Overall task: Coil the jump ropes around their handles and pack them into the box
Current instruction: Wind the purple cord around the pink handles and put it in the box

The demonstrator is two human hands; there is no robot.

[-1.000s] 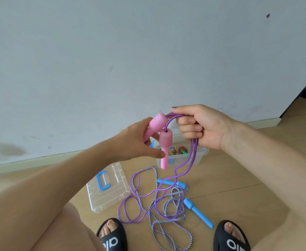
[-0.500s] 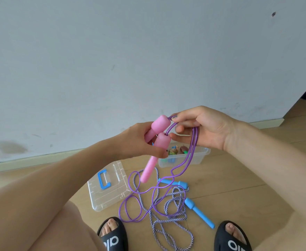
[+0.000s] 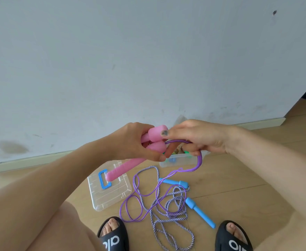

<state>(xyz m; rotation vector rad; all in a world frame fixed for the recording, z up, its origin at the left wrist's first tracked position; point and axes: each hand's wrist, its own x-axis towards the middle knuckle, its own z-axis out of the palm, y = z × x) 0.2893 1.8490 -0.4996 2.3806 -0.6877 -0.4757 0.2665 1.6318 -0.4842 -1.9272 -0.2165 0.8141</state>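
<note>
Head view, looking down at floor. L hand [image 3: 130,140] closed around both pink handles [image 3: 155,140] of the purple jump rope [image 3: 148,194]; fat ends side by side at the fingers, one handle shaft projecting down-left below the palm, its tip over the lid in this view. R hand [image 3: 199,136] just beside L, thumb tip resting on upper handle's fat end, fingers curled on a bundle of purple cord strands. From R hand the cord drops in an arc, then lies in loose loops on the wood floor [image 3: 248,187].

Second rope: striped purple/white braided cord [image 3: 174,230] w/ two blue handles [image 3: 199,211], lying on floor between the feet, tangled w/ purple loops. One blue handle lies near the box, the other nearer the R sandal.

Clear plastic box [image 3: 181,160] open on floor by the wall, partly hidden behind hands; small coloured items inside, not identifiable. Clear lid [image 3: 110,192] w/ blue grip lies flat, left of box & apart from it.

Black sandals [image 3: 112,236] at bottom edge, one each side of the rope pile. Grey wall [image 3: 148,60] fills upper frame.
</note>
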